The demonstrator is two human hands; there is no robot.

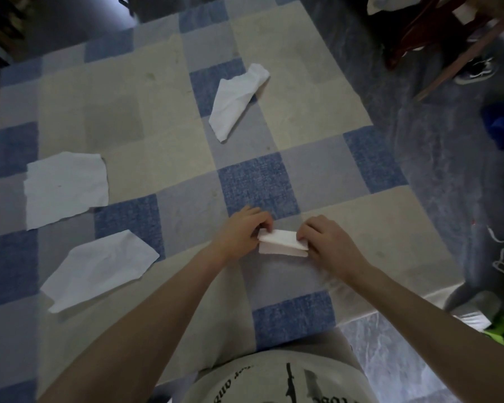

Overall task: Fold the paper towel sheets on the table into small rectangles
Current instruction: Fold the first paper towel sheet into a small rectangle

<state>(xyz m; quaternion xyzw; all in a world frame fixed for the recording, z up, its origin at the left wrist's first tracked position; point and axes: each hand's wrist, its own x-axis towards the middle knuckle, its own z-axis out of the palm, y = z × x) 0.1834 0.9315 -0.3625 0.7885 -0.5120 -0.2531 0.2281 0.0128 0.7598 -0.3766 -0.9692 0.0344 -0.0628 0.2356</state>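
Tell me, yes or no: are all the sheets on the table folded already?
No: three sheets lie loose on the table, and both hands hold a folded one.

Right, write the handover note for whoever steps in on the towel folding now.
Left hand pinches the left end of the folded towel; right hand pinches its right end. It lies on the checked tablecloth in front of the person, folded to a small rectangle, top layer not yet flat.
Left to do: flat sheet far left, near sheet below it, crumpled sheet at centre back. None of the three is folded small yet.
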